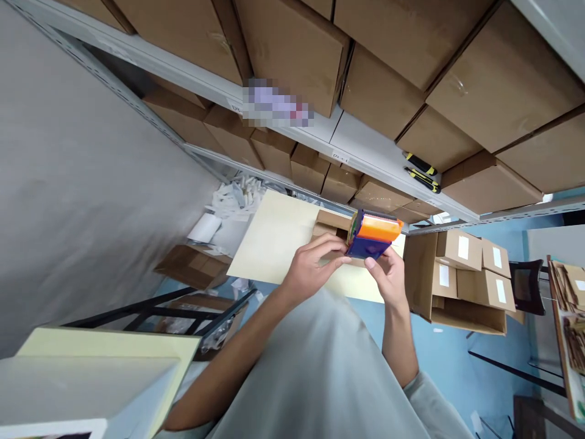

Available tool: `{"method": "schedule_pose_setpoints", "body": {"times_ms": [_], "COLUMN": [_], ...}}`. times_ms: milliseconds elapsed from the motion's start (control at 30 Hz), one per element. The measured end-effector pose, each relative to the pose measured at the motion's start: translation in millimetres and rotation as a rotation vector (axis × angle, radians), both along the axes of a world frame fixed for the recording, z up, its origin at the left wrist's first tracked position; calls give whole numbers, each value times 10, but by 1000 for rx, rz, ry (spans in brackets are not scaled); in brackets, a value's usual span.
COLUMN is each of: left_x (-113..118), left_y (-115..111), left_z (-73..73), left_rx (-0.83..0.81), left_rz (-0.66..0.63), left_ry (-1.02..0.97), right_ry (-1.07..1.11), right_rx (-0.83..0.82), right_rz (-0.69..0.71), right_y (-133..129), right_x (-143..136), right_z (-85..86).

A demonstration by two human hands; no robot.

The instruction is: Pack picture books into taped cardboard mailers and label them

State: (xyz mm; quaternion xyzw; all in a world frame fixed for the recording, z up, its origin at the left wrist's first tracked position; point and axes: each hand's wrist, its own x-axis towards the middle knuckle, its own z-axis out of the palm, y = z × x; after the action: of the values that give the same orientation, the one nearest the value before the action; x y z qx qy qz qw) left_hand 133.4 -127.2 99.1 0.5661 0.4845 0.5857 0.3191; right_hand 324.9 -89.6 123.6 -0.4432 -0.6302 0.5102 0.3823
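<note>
My left hand (315, 265) and my right hand (387, 274) hold a small orange and dark-blue packet (377, 235) between them, above the table. It looks like a retail box or pack; its exact kind does not show. The left fingers are at its left side, partly hidden behind it. On its lower right edge rest the right thumb and fingers. Just behind the packet, an open cardboard box (329, 221) lies on the cream tabletop (274, 238), partly covered by my left hand and the packet.
Shelves (315, 141) packed with cardboard boxes overhang the table. Two yellow-and-black utility knives (421, 172) lie on a shelf. To the right, a large open carton (420, 274) holds several labelled boxes. White scraps (242, 195) and a brown carton (196, 265) are at the left, by the wall.
</note>
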Motion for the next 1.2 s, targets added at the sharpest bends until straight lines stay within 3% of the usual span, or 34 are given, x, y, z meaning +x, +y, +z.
{"method": "schedule_pose_setpoints", "body": {"times_ms": [133,267,433,567,933,1200], "left_x": [0,-69,-446,-603,-568,-460], "left_y": [-105,-187,-155,-41,-10,-37], "left_z": [-76,-109,159,400,511,534], "left_rx": [-16,-92,-132,-153,-210,-209], "left_rz": [-28,27,50,-17,-173,-152], "left_ry": [22,35,-187,-144,-33,4], "right_ry": [0,-111,-282,-390,-454,-433], "right_rx": [-68,2,92,219,297,293], "right_rz": [18,22,149,235,267,289], "right_y": [-33,-85,-129,-137,-232,-209], "right_x": [-100,-183,-13,115,263,346], "right_z": [-58,-183,-170,-106,-81,-106]}}
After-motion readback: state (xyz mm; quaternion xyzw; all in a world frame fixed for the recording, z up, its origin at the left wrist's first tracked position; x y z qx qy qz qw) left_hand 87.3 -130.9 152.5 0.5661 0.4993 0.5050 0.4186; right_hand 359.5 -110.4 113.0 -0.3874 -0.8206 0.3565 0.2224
